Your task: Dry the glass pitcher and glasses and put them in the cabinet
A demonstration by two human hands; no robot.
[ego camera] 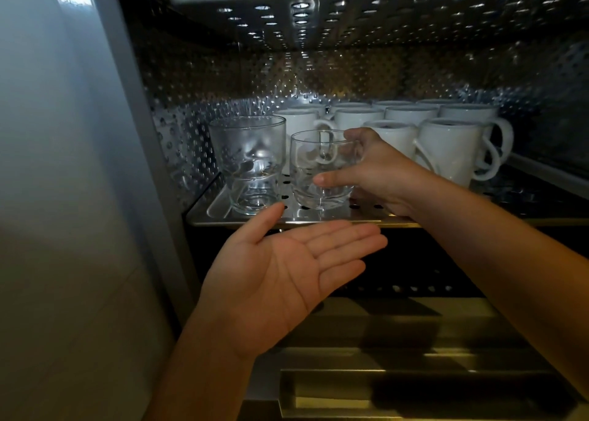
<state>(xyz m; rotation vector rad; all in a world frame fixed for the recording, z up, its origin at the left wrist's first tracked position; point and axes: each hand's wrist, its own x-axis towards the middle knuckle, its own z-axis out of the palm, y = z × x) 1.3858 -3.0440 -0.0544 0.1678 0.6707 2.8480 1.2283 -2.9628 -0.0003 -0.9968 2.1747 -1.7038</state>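
Note:
Two clear glasses stand on the perforated steel shelf [318,220] of the cabinet. A taller stack of glasses [247,162] sits at the left front. Right beside it is a shorter glass [314,181], which my right hand [379,175] grips from the right, thumb across its front and fingers behind. The short glass rests on the shelf or just above it; I cannot tell which. My left hand [287,271] is held palm up with straight fingers below the shelf's front edge, holding nothing. No pitcher is in view.
Several white mugs [452,148] fill the shelf behind and to the right of the glasses. The cabinet's grey side wall [137,134] stands close on the left. Another perforated shelf [318,22] hangs overhead. A lower steel ledge [398,341] lies below.

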